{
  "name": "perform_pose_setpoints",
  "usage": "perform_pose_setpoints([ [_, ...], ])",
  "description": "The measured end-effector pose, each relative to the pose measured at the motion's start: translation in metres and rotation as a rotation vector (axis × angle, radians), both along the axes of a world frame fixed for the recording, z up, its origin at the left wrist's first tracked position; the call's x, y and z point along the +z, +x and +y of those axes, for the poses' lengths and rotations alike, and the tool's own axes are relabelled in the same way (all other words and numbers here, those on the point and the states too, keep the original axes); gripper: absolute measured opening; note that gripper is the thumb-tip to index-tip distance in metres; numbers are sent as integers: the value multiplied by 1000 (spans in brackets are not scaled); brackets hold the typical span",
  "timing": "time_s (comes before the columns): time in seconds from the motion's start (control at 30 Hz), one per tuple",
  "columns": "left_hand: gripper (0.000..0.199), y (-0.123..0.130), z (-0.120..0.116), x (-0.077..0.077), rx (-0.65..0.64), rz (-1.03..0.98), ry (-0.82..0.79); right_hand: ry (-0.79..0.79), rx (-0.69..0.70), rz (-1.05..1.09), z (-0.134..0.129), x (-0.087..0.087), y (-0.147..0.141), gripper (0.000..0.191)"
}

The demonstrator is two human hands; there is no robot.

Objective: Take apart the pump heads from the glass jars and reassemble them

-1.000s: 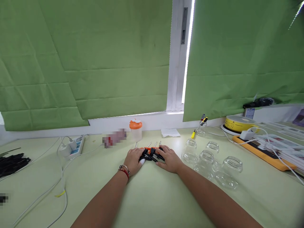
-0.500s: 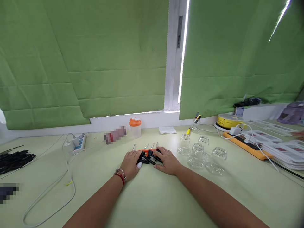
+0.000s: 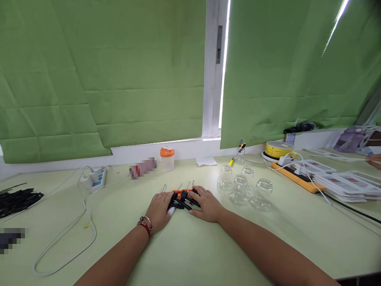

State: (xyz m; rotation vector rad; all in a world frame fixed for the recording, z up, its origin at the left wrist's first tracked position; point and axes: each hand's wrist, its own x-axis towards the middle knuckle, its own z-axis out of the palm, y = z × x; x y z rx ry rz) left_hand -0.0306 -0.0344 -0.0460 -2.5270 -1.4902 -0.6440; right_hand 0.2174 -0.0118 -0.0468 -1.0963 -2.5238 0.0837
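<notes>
Several black-handled tools [image 3: 185, 198] with thin metal shafts lie in a bunch on the table, their shafts pointing away from me. Part of an orange piece [image 3: 178, 194] shows among them. My left hand [image 3: 159, 209] grips the bunch from the left, its fingers over the handles and its thumb at the near side. On the other end, my right hand [image 3: 208, 204] has its fingers curled over the tools and its thumb lying on the table side. Both palms hide much of the bunch, so the exact kind of tool cannot be made out.
Several clear glass jars [image 3: 238, 190] stand right of my hands. Behind are an orange-lidded cup [image 3: 167, 159] and a folded tissue [image 3: 206, 161]. An orange power strip [image 3: 297, 176] and stacked white frames [image 3: 345, 184] lie right. Black strips [image 3: 20, 202] and a white cable [image 3: 93, 238] lie left. Another person's hand [image 3: 375, 161] shows at right.
The view has turned slightly to the right, so the scene sits further left. Both my hands keep nearly the same hold on the tools. More of the other person's hand and surroundings shows at right.
</notes>
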Motion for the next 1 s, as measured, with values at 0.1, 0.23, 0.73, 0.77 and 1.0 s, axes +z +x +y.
perform_pose_setpoints([
  [0.1, 47, 0, 3, -1, 7, 1, 4, -3, 1, -2, 3, 1, 0, 68],
  [0.23, 46, 0, 9, 0, 23, 4, 12, 4, 4, 4, 9, 1, -3, 70],
  [0.73, 46, -6, 27, 5, 220, 20, 83, 29, 23, 6, 36, -4, -34, 74],
  [0.77, 46, -6, 27, 4, 238, 21, 84, 30, 26, 8, 36, -4, -38, 74],
  [1.0, 51, -9, 32, 0, 347, 26, 80, 30, 32, 14, 33, -4, -64, 72],
])
